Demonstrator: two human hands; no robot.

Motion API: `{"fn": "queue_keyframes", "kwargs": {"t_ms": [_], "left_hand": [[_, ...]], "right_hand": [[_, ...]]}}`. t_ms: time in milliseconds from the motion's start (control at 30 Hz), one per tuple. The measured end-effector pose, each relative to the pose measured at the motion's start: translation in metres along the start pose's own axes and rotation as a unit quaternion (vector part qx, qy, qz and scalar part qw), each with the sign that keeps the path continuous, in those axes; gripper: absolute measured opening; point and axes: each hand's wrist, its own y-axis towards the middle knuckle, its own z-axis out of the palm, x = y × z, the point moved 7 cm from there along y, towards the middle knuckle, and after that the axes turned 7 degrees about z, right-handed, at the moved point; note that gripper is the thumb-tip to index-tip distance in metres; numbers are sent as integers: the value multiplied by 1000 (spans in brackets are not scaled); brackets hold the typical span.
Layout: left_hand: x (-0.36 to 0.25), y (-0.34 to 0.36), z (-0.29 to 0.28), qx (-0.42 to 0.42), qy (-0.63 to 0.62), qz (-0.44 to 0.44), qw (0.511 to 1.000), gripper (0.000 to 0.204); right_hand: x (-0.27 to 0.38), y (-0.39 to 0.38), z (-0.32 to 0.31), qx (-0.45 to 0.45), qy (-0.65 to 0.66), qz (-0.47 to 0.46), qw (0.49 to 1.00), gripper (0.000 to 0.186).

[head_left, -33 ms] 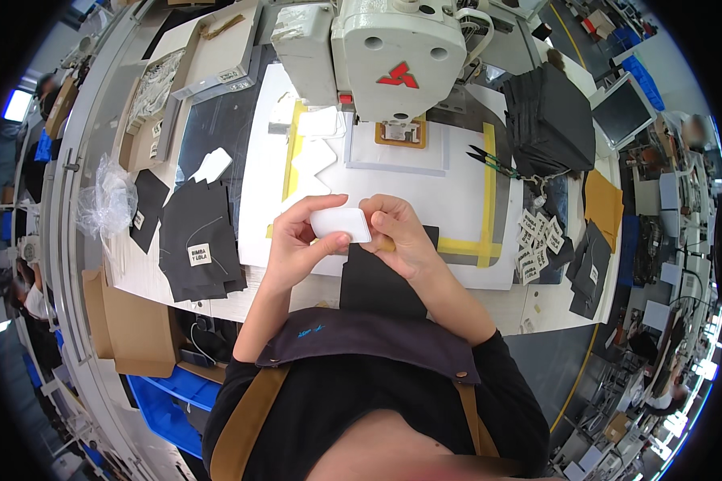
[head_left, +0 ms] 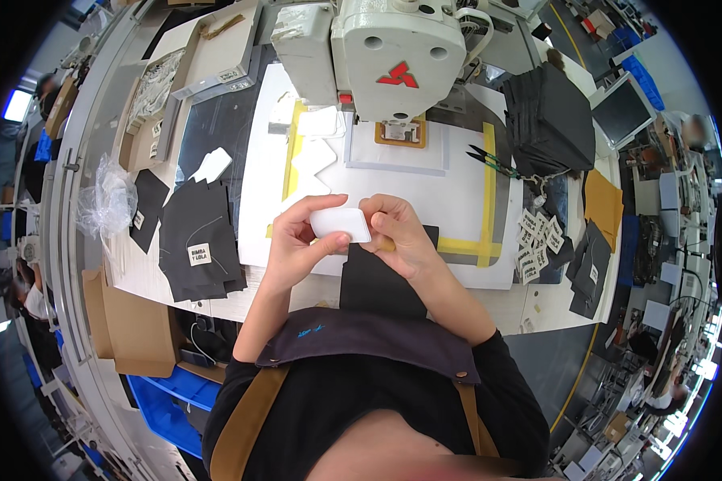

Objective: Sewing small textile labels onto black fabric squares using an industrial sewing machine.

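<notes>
My left hand (head_left: 298, 240) grips a small white rounded rectangular piece (head_left: 341, 224) between thumb and fingers, above the front of the work surface. At the piece's right end, my right hand (head_left: 399, 234) has its fingers curled in and pressed together. Whether they grip the edge or something small is hidden. Beneath the hands lies a black sheet (head_left: 381, 280), reaching over the front edge. Beyond them, the white head of a sewing machine (head_left: 397, 64) stands over a small gold-coloured frame (head_left: 401, 135). More white pieces (head_left: 313, 158) lie left of it.
Black pieces with a white label (head_left: 200, 255) and a clear plastic bag (head_left: 108, 196) lie left. An open box (head_left: 148, 96) stands at far left. Right are green-handled snips (head_left: 493, 163), a black stack (head_left: 549, 120), loose labels (head_left: 537, 244) and a yellow-brown sheet (head_left: 602, 207).
</notes>
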Motion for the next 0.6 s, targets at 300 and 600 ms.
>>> {"fn": "queue_keyframes", "kwargs": {"t_ms": [300,600], "left_hand": [[-4,-3,0,2,16,14,1000,44],[-9,-12,0,43,18,38,998,28]], "right_hand": [[0,-1,9,19,-6,-17,1000,9],[5,-6,4,-42,-118,-27,992,7]]}}
